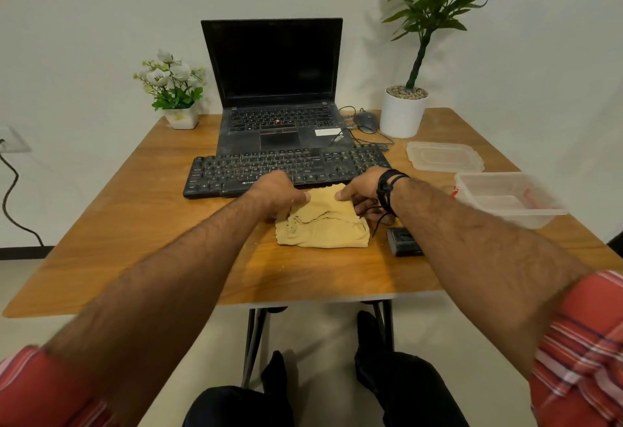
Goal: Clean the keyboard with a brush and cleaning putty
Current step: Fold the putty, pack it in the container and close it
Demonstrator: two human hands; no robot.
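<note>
Both forearms are bare and hairy, with red shirt sleeves (pixel 580 335) striped in white and dark lines rolled up near the elbows. The right wrist wears black cord bracelets (pixel 387 190) with a loose dangling end. Black trousers (pixel 414 393) and black shoes (pixel 274 372) show below.

Head-worn view, looking forward and down

One wide-angle camera looks over both forearms, close above the brown wooden table (pixel 141 224), facing the wall.
</note>
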